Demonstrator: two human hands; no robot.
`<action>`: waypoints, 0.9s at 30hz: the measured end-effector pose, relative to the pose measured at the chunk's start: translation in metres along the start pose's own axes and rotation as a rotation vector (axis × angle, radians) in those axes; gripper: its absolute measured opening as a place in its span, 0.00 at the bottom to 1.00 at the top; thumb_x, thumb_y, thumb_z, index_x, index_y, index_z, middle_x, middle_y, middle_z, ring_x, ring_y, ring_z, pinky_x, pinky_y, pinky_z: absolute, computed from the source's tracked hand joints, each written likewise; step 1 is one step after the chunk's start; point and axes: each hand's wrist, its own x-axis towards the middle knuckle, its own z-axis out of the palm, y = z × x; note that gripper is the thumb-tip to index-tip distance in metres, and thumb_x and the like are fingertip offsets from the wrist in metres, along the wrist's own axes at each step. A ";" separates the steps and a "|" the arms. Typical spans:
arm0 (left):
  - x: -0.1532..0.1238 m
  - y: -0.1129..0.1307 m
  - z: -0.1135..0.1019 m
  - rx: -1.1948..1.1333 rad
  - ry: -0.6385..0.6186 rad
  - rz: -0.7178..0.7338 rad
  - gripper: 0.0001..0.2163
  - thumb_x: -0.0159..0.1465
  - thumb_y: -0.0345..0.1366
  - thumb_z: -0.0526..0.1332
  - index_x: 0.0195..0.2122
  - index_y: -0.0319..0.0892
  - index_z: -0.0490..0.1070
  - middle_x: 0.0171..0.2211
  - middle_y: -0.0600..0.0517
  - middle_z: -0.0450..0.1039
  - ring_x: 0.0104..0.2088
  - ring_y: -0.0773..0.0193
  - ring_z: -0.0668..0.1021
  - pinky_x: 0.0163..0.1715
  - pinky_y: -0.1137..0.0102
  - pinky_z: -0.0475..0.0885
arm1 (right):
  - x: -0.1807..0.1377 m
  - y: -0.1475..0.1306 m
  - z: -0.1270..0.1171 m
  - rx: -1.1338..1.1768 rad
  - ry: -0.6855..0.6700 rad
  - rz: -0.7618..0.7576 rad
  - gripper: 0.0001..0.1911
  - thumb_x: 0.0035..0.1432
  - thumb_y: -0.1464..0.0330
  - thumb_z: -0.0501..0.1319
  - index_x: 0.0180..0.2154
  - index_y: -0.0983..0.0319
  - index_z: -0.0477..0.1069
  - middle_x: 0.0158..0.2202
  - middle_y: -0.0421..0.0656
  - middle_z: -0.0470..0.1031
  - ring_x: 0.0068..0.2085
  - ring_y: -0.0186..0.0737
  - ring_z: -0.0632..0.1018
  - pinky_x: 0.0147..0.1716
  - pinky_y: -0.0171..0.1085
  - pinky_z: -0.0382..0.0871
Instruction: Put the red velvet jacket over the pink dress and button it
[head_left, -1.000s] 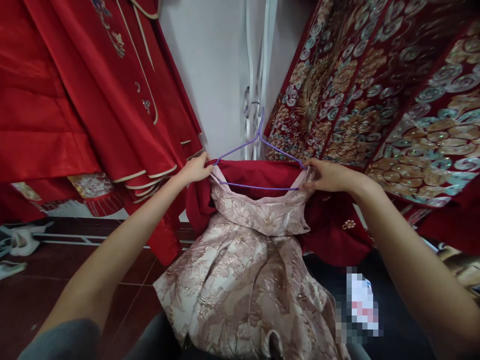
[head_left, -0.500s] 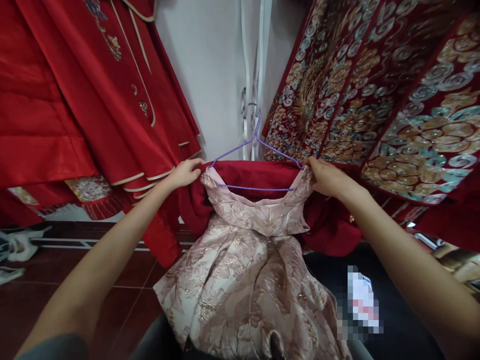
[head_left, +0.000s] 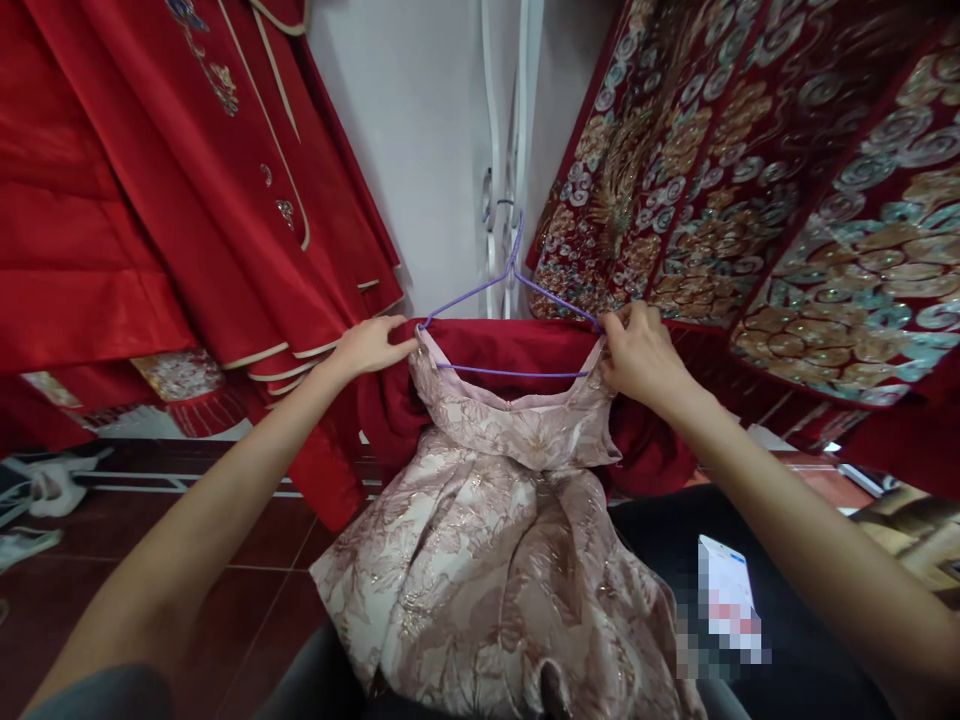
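A pink and cream brocade dress (head_left: 517, 560) lies over my lap, its shoulders spread on a purple wire hanger (head_left: 469, 295). My left hand (head_left: 373, 345) is closed at the dress's left shoulder, thumb and fingers pinching the edge by the hanger's end. At the opposite shoulder my right hand (head_left: 643, 355) pinches the dress fabric near the hanger's other end. The hanger's lower bar crosses the open neckline. Dark red cloth (head_left: 517, 345) shows behind the hanger and through the neckline.
Red garments with pale piping (head_left: 247, 200) hang at the left. A red garment with gold and silver embroidery (head_left: 697, 180) hangs at the right. White cabinet doors (head_left: 420, 130) stand behind. A phone (head_left: 727, 590), partly pixelated, lies on black fabric. White shoes (head_left: 56, 490) are at far left.
My right hand has shifted inward and slightly up along the shoulder, its fingers now nearer the hanger's end. My left hand has moved slightly right. The dress stays nearly in place.
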 end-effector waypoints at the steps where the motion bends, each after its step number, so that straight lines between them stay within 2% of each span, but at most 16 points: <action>1: -0.003 0.004 -0.003 0.101 0.013 0.017 0.24 0.58 0.50 0.56 0.51 0.45 0.73 0.49 0.45 0.74 0.48 0.49 0.76 0.47 0.62 0.71 | -0.002 -0.004 -0.001 -0.004 0.008 0.028 0.19 0.56 0.72 0.56 0.51 0.69 0.65 0.50 0.61 0.62 0.52 0.63 0.66 0.45 0.53 0.66; 3: -0.008 0.011 -0.009 0.223 0.028 0.011 0.24 0.58 0.48 0.56 0.55 0.46 0.71 0.51 0.43 0.73 0.49 0.45 0.76 0.46 0.59 0.71 | -0.004 -0.009 -0.002 0.003 0.022 0.092 0.19 0.57 0.70 0.56 0.51 0.66 0.65 0.49 0.61 0.62 0.50 0.64 0.67 0.42 0.54 0.67; 6: -0.009 0.015 -0.015 0.213 0.008 -0.033 0.22 0.60 0.40 0.54 0.55 0.50 0.72 0.46 0.46 0.77 0.47 0.47 0.77 0.47 0.60 0.71 | -0.006 -0.010 0.000 0.019 0.028 0.120 0.20 0.57 0.69 0.56 0.52 0.64 0.65 0.48 0.61 0.63 0.47 0.63 0.68 0.40 0.53 0.67; 9: -0.002 0.009 -0.013 0.059 -0.018 -0.073 0.20 0.58 0.35 0.54 0.50 0.48 0.76 0.40 0.50 0.80 0.44 0.52 0.79 0.48 0.64 0.71 | -0.003 -0.008 0.002 0.021 -0.010 0.112 0.21 0.57 0.69 0.57 0.53 0.66 0.64 0.47 0.61 0.63 0.46 0.62 0.70 0.41 0.52 0.66; 11: 0.004 0.002 -0.009 -0.133 -0.049 -0.109 0.19 0.57 0.33 0.53 0.46 0.45 0.78 0.38 0.50 0.80 0.41 0.54 0.80 0.44 0.66 0.73 | 0.002 -0.005 0.002 0.038 -0.069 0.133 0.22 0.57 0.68 0.57 0.54 0.66 0.64 0.47 0.61 0.63 0.44 0.60 0.72 0.41 0.50 0.66; 14: 0.012 -0.010 -0.006 -0.488 -0.169 -0.219 0.18 0.54 0.33 0.54 0.43 0.43 0.79 0.37 0.49 0.81 0.36 0.56 0.80 0.37 0.67 0.75 | 0.011 0.000 0.003 0.107 -0.182 0.175 0.24 0.56 0.67 0.57 0.55 0.64 0.62 0.47 0.59 0.64 0.39 0.54 0.75 0.39 0.47 0.68; 16: 0.015 -0.018 -0.006 -0.624 -0.285 -0.258 0.18 0.51 0.33 0.56 0.41 0.44 0.79 0.36 0.49 0.81 0.35 0.57 0.80 0.34 0.67 0.76 | 0.016 0.005 0.004 0.131 -0.218 0.188 0.24 0.55 0.66 0.58 0.54 0.64 0.63 0.46 0.57 0.66 0.39 0.53 0.75 0.40 0.46 0.68; 19: 0.013 -0.029 -0.006 -0.613 -0.444 -0.257 0.17 0.46 0.32 0.59 0.38 0.46 0.79 0.34 0.49 0.81 0.36 0.57 0.80 0.33 0.68 0.76 | 0.019 0.010 0.007 0.153 -0.206 0.134 0.22 0.53 0.68 0.59 0.51 0.65 0.64 0.43 0.55 0.70 0.45 0.56 0.74 0.45 0.46 0.67; 21: 0.008 -0.033 -0.004 -0.596 -0.490 -0.253 0.18 0.46 0.32 0.61 0.39 0.46 0.79 0.34 0.48 0.80 0.36 0.56 0.80 0.34 0.66 0.76 | 0.019 0.012 0.009 0.187 -0.185 0.091 0.21 0.52 0.68 0.59 0.49 0.65 0.65 0.42 0.54 0.72 0.47 0.56 0.73 0.47 0.45 0.66; 23: 0.003 -0.031 -0.002 -0.663 -0.469 -0.208 0.21 0.48 0.33 0.62 0.45 0.46 0.77 0.37 0.47 0.80 0.38 0.57 0.80 0.37 0.65 0.77 | 0.017 0.012 0.010 0.221 -0.140 0.088 0.22 0.52 0.68 0.58 0.50 0.65 0.65 0.43 0.55 0.72 0.48 0.55 0.73 0.47 0.45 0.67; 25: -0.001 -0.024 -0.002 -0.756 -0.400 -0.120 0.25 0.51 0.34 0.62 0.53 0.46 0.73 0.44 0.46 0.78 0.41 0.58 0.80 0.41 0.64 0.76 | 0.014 0.013 0.010 0.251 -0.069 0.114 0.24 0.52 0.69 0.58 0.52 0.67 0.64 0.45 0.56 0.72 0.48 0.55 0.73 0.46 0.45 0.68; 27: -0.002 -0.015 -0.006 -0.761 -0.314 -0.034 0.24 0.55 0.36 0.61 0.55 0.46 0.70 0.49 0.46 0.76 0.44 0.59 0.79 0.45 0.65 0.75 | 0.011 0.016 0.009 0.280 0.004 0.145 0.24 0.52 0.70 0.57 0.53 0.68 0.64 0.46 0.57 0.72 0.48 0.54 0.73 0.46 0.45 0.68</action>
